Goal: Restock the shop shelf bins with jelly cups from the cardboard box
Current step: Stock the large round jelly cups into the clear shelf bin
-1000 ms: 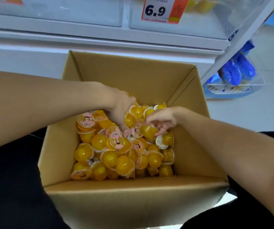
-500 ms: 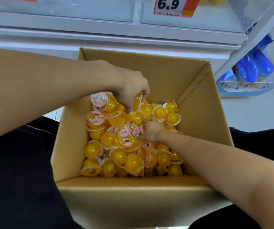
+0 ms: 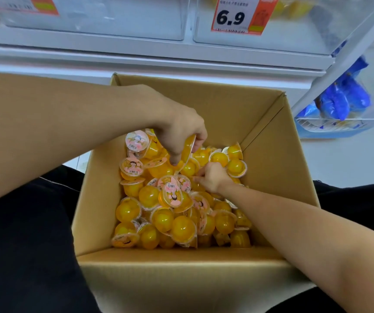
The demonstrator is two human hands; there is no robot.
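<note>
- Cardboard box [image 3: 269, 154] open at top, sits between the person's legs (black trousers on both sides), in front of a white shop shelf [image 3: 136, 53]
- Box holds a loose heap of jelly cups [image 3: 172, 213]: yellow-orange domes, some lying lid-up with pink printed foil and a barcode; heap covers the box floor, walls bare above it
- Left hand [image 3: 179, 134] reaches in from the left, over the far-left part of the heap; its grip is clamped on one jelly cup [image 3: 188, 150], fingers and thumb curled round it, cup tilted on edge with its rim showing beside the thumb
- Held cup is raised a little above the heap; cups lie directly beneath and to the left of this grip
- Right hand [image 3: 213, 177] comes in from the lower right, lower in the box than the left hand, down among the cups near the middle of the heap
- Right grip: fingers curled and bunched at the cups; what they close on, if anything, cannot be made out (fingertips partly buried)
- The two hands are near each other, not touching; the left sits above and to the left of the right
- Beyond both grips: clear shelf bins [image 3: 294, 26] on the shelf; the right one carries a price tag [image 3: 238, 16] reading 6.9, with yellow items dimly visible behind its front
- Far right of the right grip: wire basket [image 3: 339, 125] on the floor holding blue packets [image 3: 344, 98]
</note>
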